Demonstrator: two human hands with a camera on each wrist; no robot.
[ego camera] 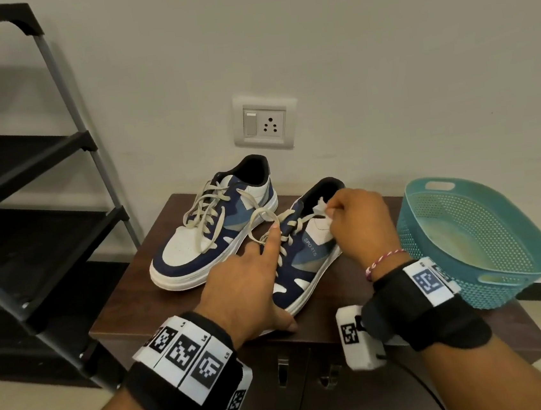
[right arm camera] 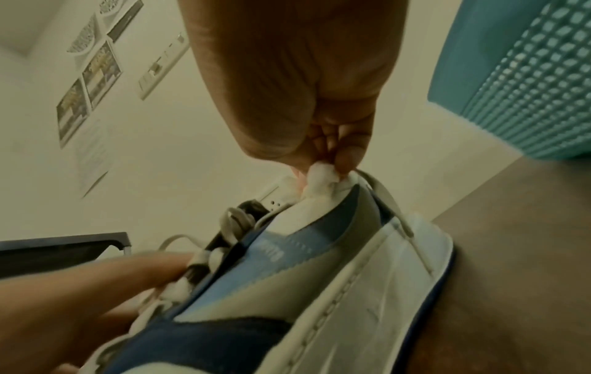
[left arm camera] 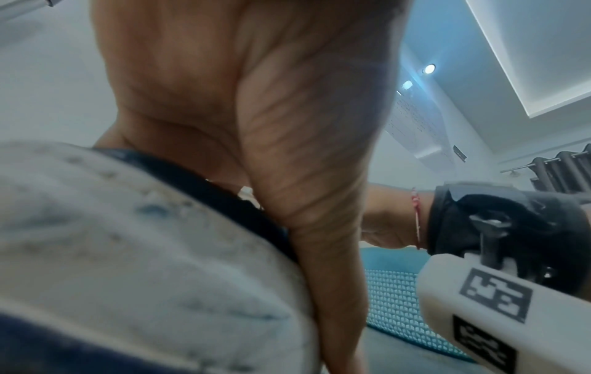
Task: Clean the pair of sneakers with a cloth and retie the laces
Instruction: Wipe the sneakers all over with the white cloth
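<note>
From the head view, two blue-and-white sneakers sit on the dark wooden table (ego camera: 129, 306), and the near sneaker (ego camera: 308, 261) is the landmark: its toe reaches almost to the table's front edge. The far sneaker (ego camera: 211, 224) lies just left of it and farther back, laces loose, bare tabletop showing on its left. The left hand (ego camera: 254, 283) rests over the near sneaker's toe, index finger straight and pressing on the laces (ego camera: 285, 233), thumb down by the sole. The right hand (ego camera: 360, 218) hovers over the near sneaker's collar, fingertips pinching a small white cloth (ego camera: 325, 210). Right of the near sneaker a teal basket (ego camera: 484, 285) sits at the table's right edge, overhanging it. Left of the table stands a black shelf rack (ego camera: 23, 157). On to the left wrist view: the left hand (left arm camera: 255, 113) fills the frame against the near sneaker's (left arm camera: 128, 240) pale toe. Right wrist view: the right hand (right arm camera: 307, 83) has curled fingers nipping the cloth (right arm camera: 321, 177) at the near sneaker's (right arm camera: 319, 278) collar, the basket (right arm camera: 527, 88) close beside.
</note>
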